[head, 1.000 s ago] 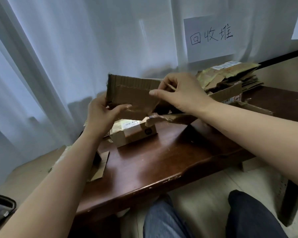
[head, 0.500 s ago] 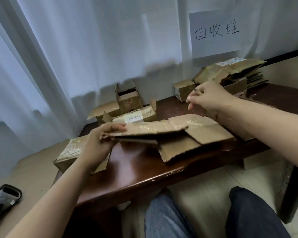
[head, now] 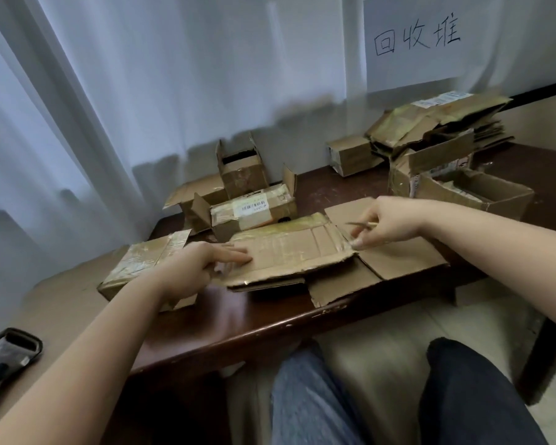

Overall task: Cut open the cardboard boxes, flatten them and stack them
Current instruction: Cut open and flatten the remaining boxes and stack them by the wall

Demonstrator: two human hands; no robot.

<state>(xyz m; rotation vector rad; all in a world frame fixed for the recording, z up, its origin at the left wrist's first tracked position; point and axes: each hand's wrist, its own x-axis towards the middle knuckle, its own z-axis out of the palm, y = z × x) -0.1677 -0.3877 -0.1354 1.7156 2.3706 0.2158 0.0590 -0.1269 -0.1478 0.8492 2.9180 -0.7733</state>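
Flattened box [head: 289, 252] lies on the counter [head: 238, 319], near centre. Left hand [head: 199, 264] presses it with straight fingers; right hand [head: 382, 220] pinches a thin blade [head: 357, 223]. Press creases fully flat, blade angled away.

flattened box [head: 289, 252]: matt brown cardboard under the left hand [head: 203, 261], glossy tape strips, ragged torn edge
table [head: 206, 322]: dark glossy wood, chipped front edge
curtain [head: 142, 75]: thin white cloth
sign [head: 414, 43]: white paper, black ink
taped box [head: 142, 261]: cardboard, shiny tape
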